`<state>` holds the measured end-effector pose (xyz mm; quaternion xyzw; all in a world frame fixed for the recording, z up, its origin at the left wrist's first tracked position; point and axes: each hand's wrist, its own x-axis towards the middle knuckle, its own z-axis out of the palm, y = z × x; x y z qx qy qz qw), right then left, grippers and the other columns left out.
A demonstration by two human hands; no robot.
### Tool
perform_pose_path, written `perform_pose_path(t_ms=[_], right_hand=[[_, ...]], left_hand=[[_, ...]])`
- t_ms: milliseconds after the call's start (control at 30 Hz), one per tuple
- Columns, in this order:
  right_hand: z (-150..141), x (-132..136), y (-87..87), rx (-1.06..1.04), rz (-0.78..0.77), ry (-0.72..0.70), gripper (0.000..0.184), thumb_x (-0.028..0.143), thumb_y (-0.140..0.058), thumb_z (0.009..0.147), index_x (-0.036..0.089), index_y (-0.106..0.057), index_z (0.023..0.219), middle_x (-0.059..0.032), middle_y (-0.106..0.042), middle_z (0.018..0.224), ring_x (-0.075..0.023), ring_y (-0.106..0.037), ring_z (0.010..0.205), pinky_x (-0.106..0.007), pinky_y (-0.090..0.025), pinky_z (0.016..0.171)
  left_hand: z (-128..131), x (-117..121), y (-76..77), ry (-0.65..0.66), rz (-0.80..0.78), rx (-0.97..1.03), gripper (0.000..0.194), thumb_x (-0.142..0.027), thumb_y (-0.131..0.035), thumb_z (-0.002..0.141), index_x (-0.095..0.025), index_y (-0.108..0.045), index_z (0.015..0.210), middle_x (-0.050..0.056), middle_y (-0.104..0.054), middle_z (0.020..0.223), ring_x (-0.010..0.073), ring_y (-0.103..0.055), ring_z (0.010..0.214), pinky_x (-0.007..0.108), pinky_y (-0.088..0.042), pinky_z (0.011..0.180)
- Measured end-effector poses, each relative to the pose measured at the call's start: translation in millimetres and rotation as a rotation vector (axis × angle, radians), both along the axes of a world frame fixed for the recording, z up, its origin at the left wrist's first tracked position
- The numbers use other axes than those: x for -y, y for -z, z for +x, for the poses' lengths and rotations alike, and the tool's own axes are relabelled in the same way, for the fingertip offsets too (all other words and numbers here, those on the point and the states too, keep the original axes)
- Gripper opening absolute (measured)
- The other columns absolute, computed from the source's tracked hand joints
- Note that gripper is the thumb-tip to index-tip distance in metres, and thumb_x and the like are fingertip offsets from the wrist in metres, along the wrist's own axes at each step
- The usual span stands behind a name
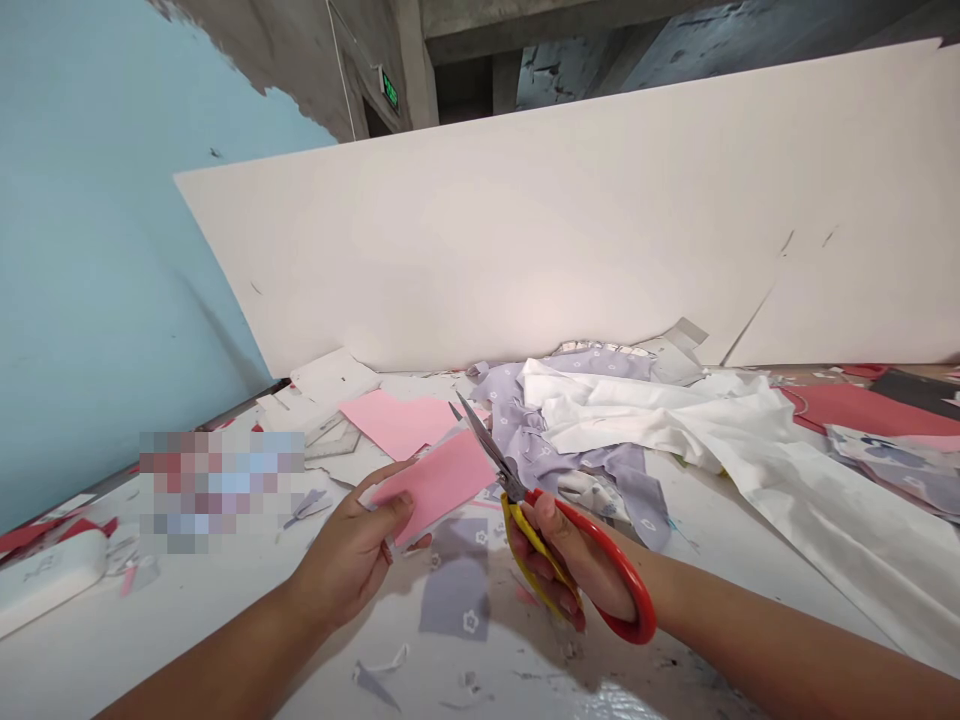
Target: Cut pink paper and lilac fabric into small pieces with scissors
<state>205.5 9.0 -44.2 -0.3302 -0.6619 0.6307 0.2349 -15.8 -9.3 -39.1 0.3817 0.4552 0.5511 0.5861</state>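
Pink piece is hanging above the white table, just beside the scissors, and the left hand is gripping its near left end with the thumb pressing on top. The right hand is gripping the scissors by their red and yellow handles, and the slightly parted blades are pointing forward and to the left near the piece's right end, though I cannot tell whether they are touching it. Below, a lilac flowered patch is lying flat, while beyond the hands a pink sheet is lying left of a white cloth.
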Motion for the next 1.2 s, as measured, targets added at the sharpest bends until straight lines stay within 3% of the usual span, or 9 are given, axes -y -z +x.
perform_pose_path(t_ms=[167, 367, 500, 600, 767, 900, 1000, 1200], right_hand=[[0, 0, 2.7, -0.007, 0.024, -0.002, 0.05, 0.066, -0.023, 0.075, 0.019, -0.038, 0.067, 0.0075, -0.033, 0.051, -0.0041, -0.033, 0.033, -0.018, -0.035, 0.031], [2, -1, 10.1, 0.131, 0.018, 0.16, 0.053, 0.065, -0.018, 0.077, 0.019, -0.036, 0.059, 0.0072, -0.034, 0.041, -0.0041, -0.032, 0.025, -0.015, -0.026, 0.026], [2, -6, 4.3, 0.147, 0.025, 0.202, 0.052, 0.066, -0.026, 0.074, 0.018, -0.039, 0.06, 0.0067, -0.037, 0.043, -0.0051, -0.038, 0.03, -0.016, -0.03, 0.029], [0, -10, -2.8, 0.153, -0.006, 0.308, 0.05, 0.067, -0.033, 0.071, 0.018, -0.041, 0.063, 0.0077, -0.037, 0.045, -0.0058, -0.042, 0.031, -0.017, -0.031, 0.031], [1, -17, -4.8, 0.084, -0.075, 0.423, 0.047, 0.064, -0.039, 0.071, 0.018, -0.041, 0.062, 0.0052, -0.044, 0.051, -0.0067, -0.045, 0.035, -0.018, -0.032, 0.033], [3, -19, -3.1, -0.033, -0.033, 0.38, 0.042, 0.057, -0.046, 0.071, 0.017, -0.045, 0.063, 0.0013, -0.051, 0.058, -0.0103, -0.053, 0.048, -0.024, -0.042, 0.047], [1, -18, -3.2, -0.213, -0.035, 0.326, 0.034, 0.045, -0.062, 0.065, 0.016, -0.045, 0.065, 0.0009, -0.051, 0.064, -0.0124, -0.054, 0.062, -0.027, -0.045, 0.061], [-1, -12, -3.6, -0.287, -0.073, 0.347, 0.035, 0.024, -0.072, 0.055, 0.019, -0.038, 0.064, 0.0061, -0.043, 0.06, -0.0086, -0.047, 0.054, -0.023, -0.039, 0.052]], left_hand=[[1, 0, -0.6, 0.011, 0.019, -0.015, 0.038, -0.027, -0.062, 0.068, -0.026, -0.055, 0.106, 0.002, -0.059, 0.082, 0.016, -0.055, 0.076, 0.03, -0.049, 0.066], [2, 1, -2.3, -0.027, -0.005, -0.044, 0.04, -0.03, -0.064, 0.065, -0.025, -0.056, 0.104, 0.003, -0.062, 0.093, 0.0174, -0.057, 0.08, 0.029, -0.049, 0.066], [1, -1, -1.3, -0.06, -0.02, -0.039, 0.043, -0.028, -0.066, 0.063, -0.025, -0.056, 0.104, 0.004, -0.062, 0.093, 0.0173, -0.057, 0.078, 0.03, -0.049, 0.066], [0, -2, 0.3, -0.07, -0.046, -0.035, 0.04, -0.026, -0.066, 0.062, -0.024, -0.057, 0.101, 0.004, -0.062, 0.089, 0.016, -0.057, 0.076, 0.03, -0.049, 0.066], [0, -1, 1.7, -0.003, -0.053, -0.058, 0.038, -0.026, -0.063, 0.066, -0.025, -0.056, 0.103, 0.004, -0.062, 0.09, 0.0169, -0.057, 0.076, 0.031, -0.048, 0.065], [2, 1, 1.6, 0.083, -0.008, -0.069, 0.041, -0.026, -0.063, 0.065, -0.023, -0.055, 0.106, 0.006, -0.062, 0.095, 0.0186, -0.057, 0.075, 0.029, -0.047, 0.06], [3, 3, 4.0, 0.156, -0.012, -0.099, 0.039, -0.028, -0.064, 0.065, -0.022, -0.057, 0.103, 0.006, -0.063, 0.087, 0.0169, -0.057, 0.067, 0.027, -0.044, 0.057], [3, 8, 11.7, 0.257, -0.024, -0.27, 0.039, -0.031, -0.064, 0.065, -0.019, -0.058, 0.102, 0.006, -0.061, 0.078, 0.0168, -0.055, 0.066, 0.027, -0.043, 0.058]])
